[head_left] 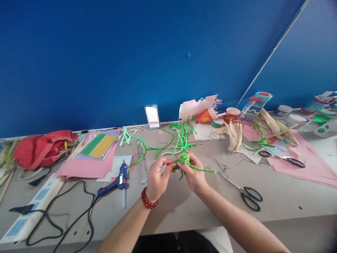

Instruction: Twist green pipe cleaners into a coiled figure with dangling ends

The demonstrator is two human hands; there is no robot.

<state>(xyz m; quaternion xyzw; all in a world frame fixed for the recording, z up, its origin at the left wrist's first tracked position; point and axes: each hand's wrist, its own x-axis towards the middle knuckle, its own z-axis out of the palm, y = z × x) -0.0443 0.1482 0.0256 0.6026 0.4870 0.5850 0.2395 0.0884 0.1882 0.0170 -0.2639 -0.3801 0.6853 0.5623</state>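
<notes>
Both my hands are raised over the middle of the table and work one green pipe cleaner. My right hand (pixel 194 173) pinches its coiled, rose-like spiral (pixel 184 158); a loose tail (pixel 205 169) sticks out to the right. My left hand (pixel 157 175), with a red bead bracelet on the wrist, pinches the pipe cleaner's other end just left of the coil. Behind the hands lies a tangle of green pipe cleaners (pixel 178 138).
A blue glue gun (pixel 119 178) and a clear ruler (pixel 143 162) lie to the left, with coloured paper sheets (pixel 91 156), a red bag (pixel 43 147) and a power strip (pixel 31 207). Scissors (pixel 243 191) lie to the right; more scissors (pixel 283 158), corn husks (pixel 234 137), paper cups (pixel 207 115) farther back.
</notes>
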